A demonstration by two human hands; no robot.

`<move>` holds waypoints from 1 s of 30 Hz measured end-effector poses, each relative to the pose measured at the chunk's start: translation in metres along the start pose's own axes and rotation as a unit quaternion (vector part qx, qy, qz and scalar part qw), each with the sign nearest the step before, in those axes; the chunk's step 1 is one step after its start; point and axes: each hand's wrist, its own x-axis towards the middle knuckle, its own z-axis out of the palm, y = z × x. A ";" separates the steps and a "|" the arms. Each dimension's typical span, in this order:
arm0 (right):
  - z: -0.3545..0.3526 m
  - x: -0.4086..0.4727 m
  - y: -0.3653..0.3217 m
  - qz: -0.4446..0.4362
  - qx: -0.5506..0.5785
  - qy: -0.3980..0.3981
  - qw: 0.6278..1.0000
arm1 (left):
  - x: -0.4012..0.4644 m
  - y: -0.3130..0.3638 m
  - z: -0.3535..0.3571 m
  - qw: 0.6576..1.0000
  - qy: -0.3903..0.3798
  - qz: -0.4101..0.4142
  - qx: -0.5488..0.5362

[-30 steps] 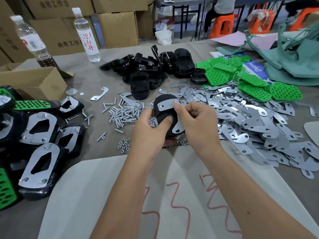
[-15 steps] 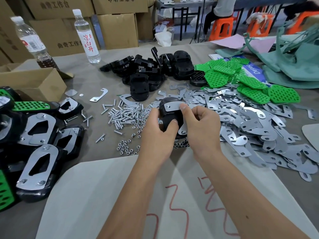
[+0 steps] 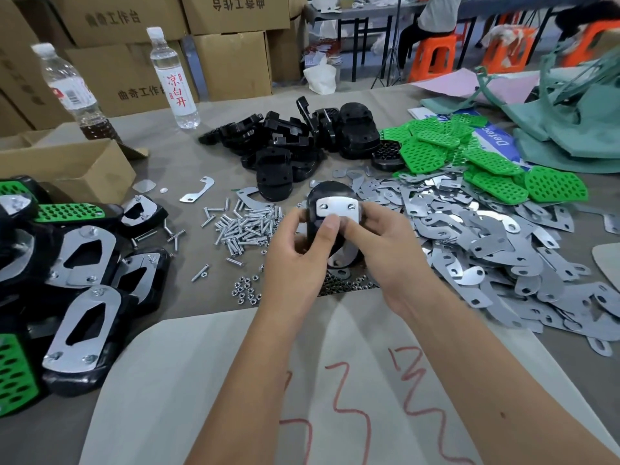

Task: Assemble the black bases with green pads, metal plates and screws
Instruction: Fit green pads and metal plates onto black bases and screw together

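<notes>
Now seating the metal plate (image 3: 336,209) on the black base (image 3: 320,226) | advice: keep both holes lined up before reaching for screws (image 3: 246,226), left of the fingers | left hand (image 3: 295,260) curls round base, thumb pressing plate | right hand (image 3: 385,243) pinches plate's near edge, fingers bent.

Two water bottles (image 3: 176,78), cardboard boxes (image 3: 231,63), orange stools (image 3: 432,57)

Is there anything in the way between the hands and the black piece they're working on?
Nothing visible. The left hand and the right hand both already grip the black base, holding a metal plate against its top. No other part lies between.
</notes>
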 end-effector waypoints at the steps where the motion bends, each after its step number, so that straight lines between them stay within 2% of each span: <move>1: 0.001 -0.001 0.001 -0.003 0.011 -0.003 1.000 | 0.000 0.001 0.001 1.000 0.012 0.002 -0.009; 6: 0.003 -0.002 0.002 0.005 0.011 -0.028 1.000 | 0.001 0.005 -0.001 0.992 0.051 -0.055 -0.099; 12: 0.004 -0.002 0.004 0.012 0.019 -0.026 0.999 | 0.003 0.006 -0.006 0.973 0.051 -0.122 -0.188; 19: 0.002 -0.003 0.002 0.004 0.058 -0.041 0.997 | 0.003 0.010 -0.007 0.972 0.048 -0.108 -0.204; 23: 0.000 -0.001 0.001 -0.020 0.027 -0.040 0.999 | 0.003 0.009 -0.006 0.971 0.061 -0.107 -0.207; 27: -0.002 -0.002 0.004 0.019 -0.031 -0.108 0.994 | 0.003 0.009 -0.007 0.963 0.092 -0.115 -0.226; 30: -0.001 -0.002 0.007 0.029 -0.009 -0.137 0.990 | 0.006 0.009 -0.011 0.961 0.094 -0.110 -0.237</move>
